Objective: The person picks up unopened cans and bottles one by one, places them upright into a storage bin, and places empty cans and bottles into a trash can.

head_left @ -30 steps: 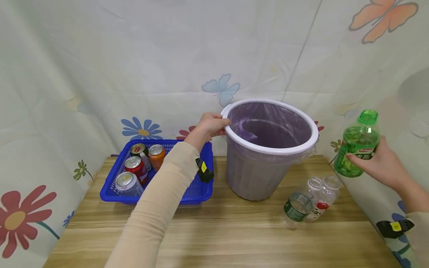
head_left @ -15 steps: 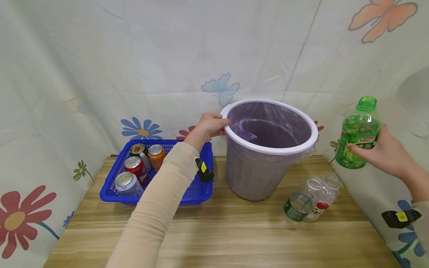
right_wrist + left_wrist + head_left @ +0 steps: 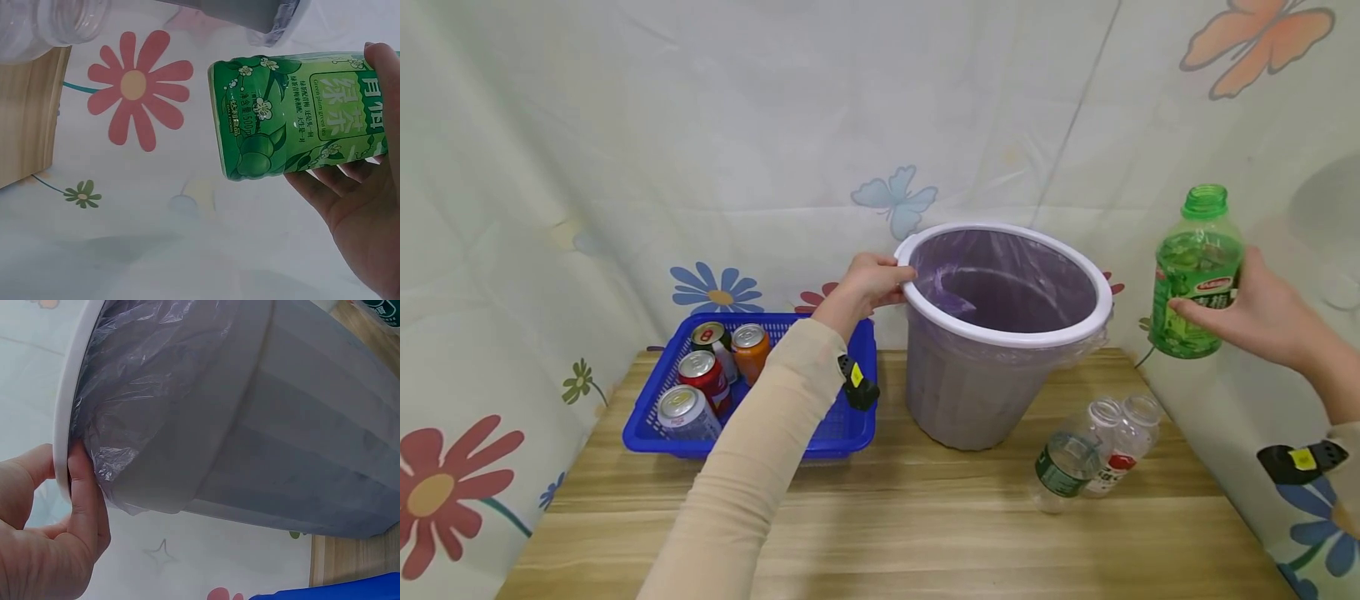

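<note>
My left hand [image 3: 872, 282] pinches the white rim of a grey trash bin [image 3: 973, 383] at its left side, thumb over the rim. In the left wrist view the fingers go behind the rim [image 3: 64, 412], against the purple plastic bag [image 3: 156, 369] that lines the bin. At the right, my right hand [image 3: 1270, 321] grips a green tea bottle [image 3: 1197, 275] with no cap on its neck. The bottle is upright in the air, right of the bin and level with its rim. Its green plum label [image 3: 300, 112] shows in the right wrist view.
Two uncapped clear bottles, one with a green label [image 3: 1060, 473] and one with a red label [image 3: 1116, 467], stand on the wooden table [image 3: 925, 542] right of the bin. A blue basket [image 3: 842, 437] with several drink cans [image 3: 703, 379] is at the left. A patterned curtain [image 3: 775, 125] hangs behind.
My right hand has raised the green tea bottle, lately also moving it slightly left toward the bin. My left hand and the bin have stayed in place.
</note>
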Demonstrator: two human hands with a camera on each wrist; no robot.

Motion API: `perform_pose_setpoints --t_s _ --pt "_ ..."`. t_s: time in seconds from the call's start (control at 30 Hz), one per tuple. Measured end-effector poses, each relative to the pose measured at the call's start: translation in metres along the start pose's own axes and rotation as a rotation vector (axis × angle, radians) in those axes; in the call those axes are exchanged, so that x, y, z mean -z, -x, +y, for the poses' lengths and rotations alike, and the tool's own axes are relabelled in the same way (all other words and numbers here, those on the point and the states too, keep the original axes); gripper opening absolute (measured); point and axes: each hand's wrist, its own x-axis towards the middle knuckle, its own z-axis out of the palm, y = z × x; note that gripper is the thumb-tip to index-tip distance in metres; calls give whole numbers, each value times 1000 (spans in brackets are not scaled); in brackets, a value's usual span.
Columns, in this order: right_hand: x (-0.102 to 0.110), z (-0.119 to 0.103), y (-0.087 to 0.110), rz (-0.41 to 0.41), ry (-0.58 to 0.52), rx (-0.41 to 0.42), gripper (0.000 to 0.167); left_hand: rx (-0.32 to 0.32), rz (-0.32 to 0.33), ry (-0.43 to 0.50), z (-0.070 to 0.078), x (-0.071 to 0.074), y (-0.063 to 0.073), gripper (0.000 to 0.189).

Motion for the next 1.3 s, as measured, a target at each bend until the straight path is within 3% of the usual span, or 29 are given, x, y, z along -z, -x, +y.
perform_pose_setpoints --t_s 0.17,0.4,0.63,0.9,1.3 --pt "7 -7 -5 -31 45 -59 71 -1 -3 12 0 0 1 45" --pt "14 -15 -16 -43 40 -13 61 -4 -7 22 0 0 2 46" --pt "21 -25 -26 -79 58 -32 54 -7 -7 37 -1 1 1 44" --pt "32 -34 -36 -119 142 -104 63 -7 -15 41 -1 1 1 47" --pt "39 -45 -63 -177 149 -128 66 5 -9 53 0 1 0 46"
